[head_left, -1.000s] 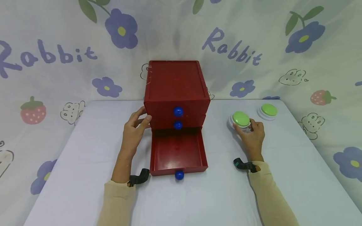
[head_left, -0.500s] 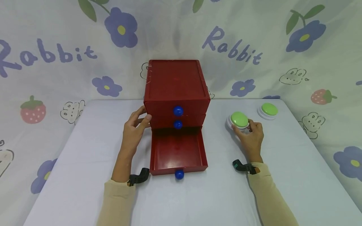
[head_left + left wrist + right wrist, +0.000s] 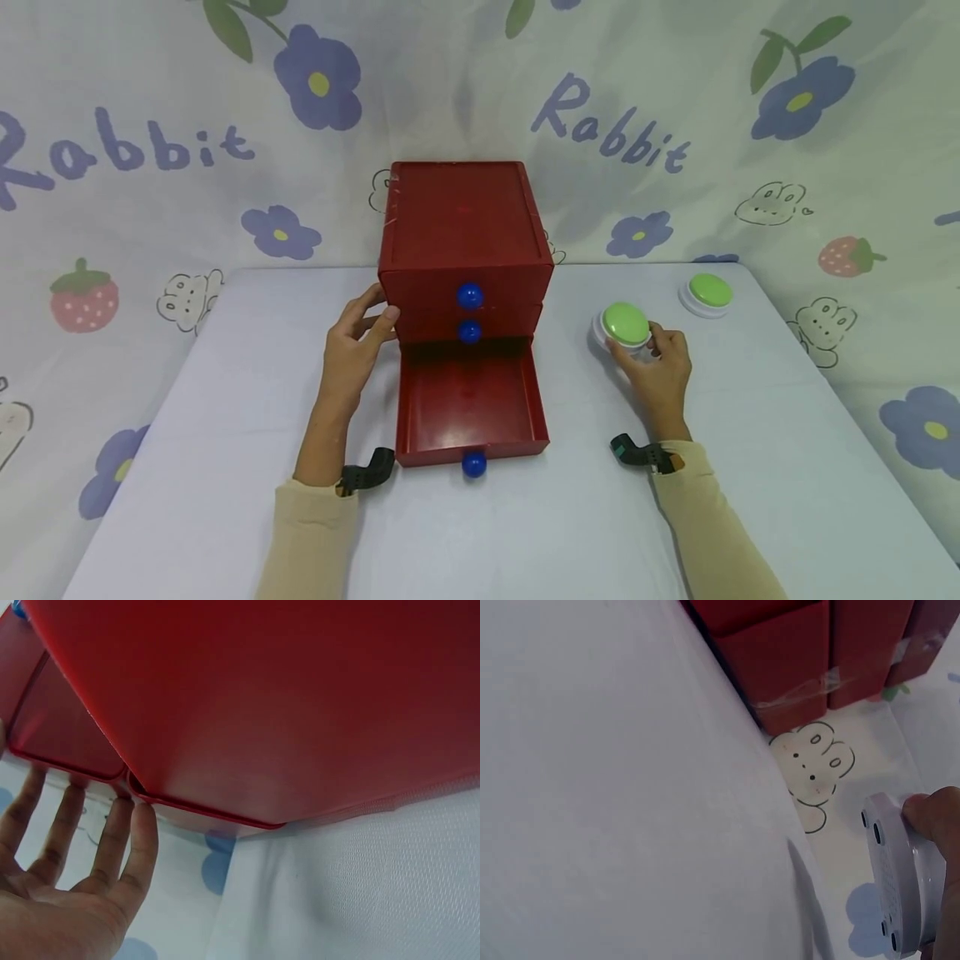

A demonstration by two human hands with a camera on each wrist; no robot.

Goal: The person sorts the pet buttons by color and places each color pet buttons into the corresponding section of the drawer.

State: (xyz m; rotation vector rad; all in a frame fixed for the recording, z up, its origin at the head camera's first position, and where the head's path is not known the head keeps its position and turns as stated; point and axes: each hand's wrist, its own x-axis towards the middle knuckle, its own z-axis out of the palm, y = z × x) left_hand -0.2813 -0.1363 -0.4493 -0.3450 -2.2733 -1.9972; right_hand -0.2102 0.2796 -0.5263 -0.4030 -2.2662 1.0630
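Observation:
A red drawer unit (image 3: 465, 217) with blue ball knobs stands at the middle of the table. Its lowest drawer (image 3: 471, 404) is pulled out and holds nothing. My left hand (image 3: 352, 350) rests at the unit's left side, and the left wrist view shows its straight fingers (image 3: 112, 840) at the red edges. Right of the unit, my right hand (image 3: 663, 375) grips a round push button (image 3: 625, 323) with a green dome and white base between thumb and fingers. In the right wrist view the base's underside (image 3: 889, 877) and small dark feet face the camera, off the table.
A second push button (image 3: 708, 293), also green and white, sits at the table's back right. Behind the white-covered table (image 3: 570, 517) hangs a printed cloth (image 3: 465, 83). Black wrist cameras are strapped to both arms.
My right hand has carried the push button a little left and toward me. My left hand and the drawer unit have stayed put.

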